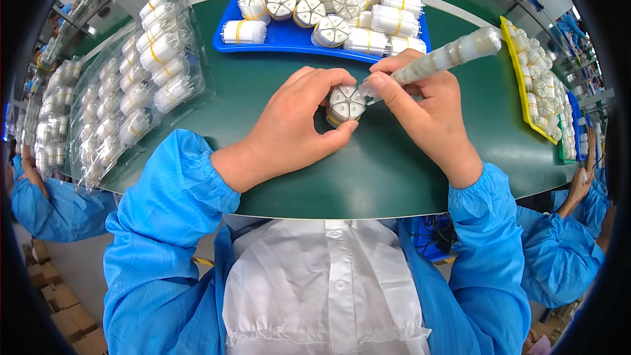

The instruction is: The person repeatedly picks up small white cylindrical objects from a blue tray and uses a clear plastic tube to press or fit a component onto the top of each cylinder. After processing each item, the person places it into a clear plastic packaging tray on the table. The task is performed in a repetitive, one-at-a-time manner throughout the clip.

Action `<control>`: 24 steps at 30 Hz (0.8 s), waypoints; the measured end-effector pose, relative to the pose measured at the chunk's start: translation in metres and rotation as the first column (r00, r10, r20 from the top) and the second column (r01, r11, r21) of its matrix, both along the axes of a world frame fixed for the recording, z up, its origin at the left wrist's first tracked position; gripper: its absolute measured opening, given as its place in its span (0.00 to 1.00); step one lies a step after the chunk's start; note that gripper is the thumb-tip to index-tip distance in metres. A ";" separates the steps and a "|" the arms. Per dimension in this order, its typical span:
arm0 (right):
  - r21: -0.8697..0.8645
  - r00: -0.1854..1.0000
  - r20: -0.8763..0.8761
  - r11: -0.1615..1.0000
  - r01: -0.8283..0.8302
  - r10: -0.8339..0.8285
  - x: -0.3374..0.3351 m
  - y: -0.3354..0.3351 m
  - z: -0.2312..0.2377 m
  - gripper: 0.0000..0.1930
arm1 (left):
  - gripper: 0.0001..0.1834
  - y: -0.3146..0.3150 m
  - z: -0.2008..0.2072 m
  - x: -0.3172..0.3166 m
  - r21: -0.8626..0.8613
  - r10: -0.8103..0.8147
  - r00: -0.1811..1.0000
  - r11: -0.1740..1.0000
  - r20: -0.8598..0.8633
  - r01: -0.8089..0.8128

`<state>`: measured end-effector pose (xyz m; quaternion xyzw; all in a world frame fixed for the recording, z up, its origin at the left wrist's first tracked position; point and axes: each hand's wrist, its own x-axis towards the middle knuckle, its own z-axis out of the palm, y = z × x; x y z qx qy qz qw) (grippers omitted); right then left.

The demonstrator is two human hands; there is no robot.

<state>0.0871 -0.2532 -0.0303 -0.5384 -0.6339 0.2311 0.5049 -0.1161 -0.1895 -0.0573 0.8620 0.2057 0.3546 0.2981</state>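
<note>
My left hand [286, 125] closes its thumb and fingers around a short white cylindrical part [346, 104], just above the green table. The part's round end faces up, split into wedge-shaped segments with small metal spots, and a yellow band shows low on its side. In my right hand [430, 108] is a thick, pale stick-shaped tool [453, 56], its handle apparently wrapped in tape. The handle slants up to the right. Its narrow tip points at the right edge of the part; whether it touches I cannot tell.
A blue tray [296, 50] heaped with similar banded white cylinders stands beyond my hands. Stacked clear plastic trays [200, 82] with more cylinders are at the left. A yellow tray [540, 131] and a green tray [563, 152] lie at the right. Co-workers in blue sleeves [559, 250] sit on both sides.
</note>
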 end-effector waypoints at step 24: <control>-0.121 0.998 -0.060 0.993 -0.016 0.009 0.003 0.001 0.008 0.11 | 0.35 -0.003 -0.002 0.005 -0.099 -0.013 1.000 0.995 0.024 0.015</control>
